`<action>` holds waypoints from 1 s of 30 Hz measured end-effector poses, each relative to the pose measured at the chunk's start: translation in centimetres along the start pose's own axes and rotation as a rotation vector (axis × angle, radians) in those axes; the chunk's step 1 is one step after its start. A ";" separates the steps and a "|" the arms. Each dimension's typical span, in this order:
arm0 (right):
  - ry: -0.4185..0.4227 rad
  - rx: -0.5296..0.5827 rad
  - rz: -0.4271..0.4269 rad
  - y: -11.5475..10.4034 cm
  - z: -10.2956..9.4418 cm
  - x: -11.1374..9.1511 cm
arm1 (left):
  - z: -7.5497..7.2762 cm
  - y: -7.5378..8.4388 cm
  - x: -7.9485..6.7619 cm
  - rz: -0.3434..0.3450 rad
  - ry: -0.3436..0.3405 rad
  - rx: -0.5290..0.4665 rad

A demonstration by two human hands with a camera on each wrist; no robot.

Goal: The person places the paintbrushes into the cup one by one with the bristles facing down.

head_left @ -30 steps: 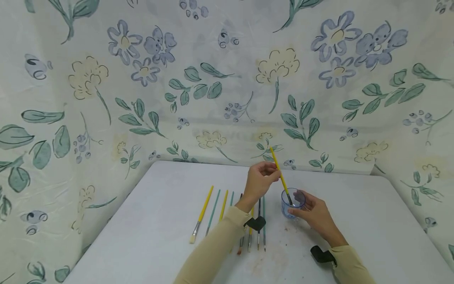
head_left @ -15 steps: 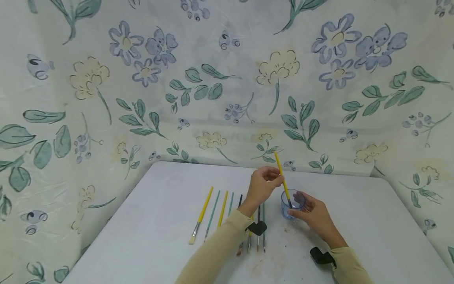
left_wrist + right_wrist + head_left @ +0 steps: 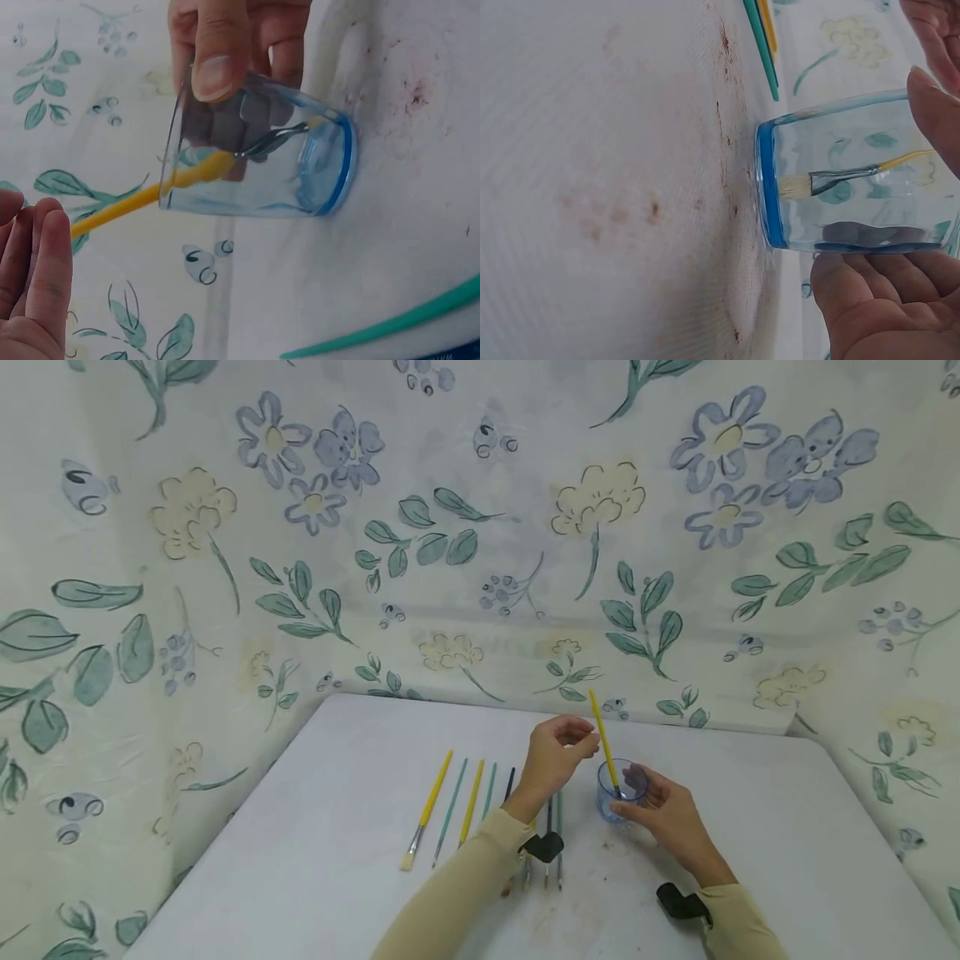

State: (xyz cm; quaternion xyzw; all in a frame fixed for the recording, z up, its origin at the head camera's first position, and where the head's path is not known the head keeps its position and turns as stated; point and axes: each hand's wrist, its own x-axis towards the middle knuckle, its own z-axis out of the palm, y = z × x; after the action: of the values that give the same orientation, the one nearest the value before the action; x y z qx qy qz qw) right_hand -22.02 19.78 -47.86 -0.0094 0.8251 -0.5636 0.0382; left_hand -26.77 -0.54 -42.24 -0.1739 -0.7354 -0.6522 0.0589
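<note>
A clear, blue-tinted glass (image 3: 606, 808) stands upright on the table, and my right hand (image 3: 667, 814) grips it around the side. Inside it leans a yellow-handled paintbrush (image 3: 602, 727), its pale flat bristles (image 3: 793, 186) down near the glass's blue base in the right wrist view. My left hand (image 3: 553, 758) hovers just left of the brush handle, fingertips apart from it in the head view. In the left wrist view the fingers of the left hand (image 3: 41, 277) look fairly straight beside the yellow handle, holding nothing visible.
Several paintbrushes lie in a row left of the glass, among them a wide yellow one (image 3: 431, 802) and a teal one (image 3: 452, 806). The left forearm covers part of the row. Brownish specks mark the white table (image 3: 787, 827); a floral sheet (image 3: 525, 543) hangs behind.
The yellow-handled paintbrush has gone lower into the glass and tipped rightward. My left hand, which pinched its handle, has let go. The right hand stays on the glass.
</note>
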 end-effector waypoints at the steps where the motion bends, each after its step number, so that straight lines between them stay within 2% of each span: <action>1: 0.000 -0.003 0.009 0.0 0.0 0.0 | -0.1 0.0 0.0 0.003 0.002 0.001; 7: -0.011 0.001 0.040 0.3 -0.1 -0.2 | -2.0 0.0 0.2 0.014 0.034 -0.004; 11: -0.015 0.010 0.014 0.5 -0.1 -0.2 | -3.9 0.0 0.4 0.030 0.063 -0.001; 16: -0.016 0.014 0.004 0.7 0.0 -0.3 | -6.5 0.1 0.4 0.005 0.101 0.010; 21: -0.018 0.016 -0.030 0.8 -0.1 -0.4 | -9.2 0.2 0.2 -0.012 0.190 0.006; 30: -0.036 -0.025 -0.002 0.0 -0.5 -0.2 | -14.4 0.1 -0.6 -0.072 0.336 0.062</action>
State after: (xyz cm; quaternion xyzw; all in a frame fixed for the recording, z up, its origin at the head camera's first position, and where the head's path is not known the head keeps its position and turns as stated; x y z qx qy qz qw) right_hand -21.86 20.26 -47.67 -0.0208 0.8313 -0.5529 0.0526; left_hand -28.22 -14.78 -40.32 -0.0338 -0.7406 -0.6510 0.1629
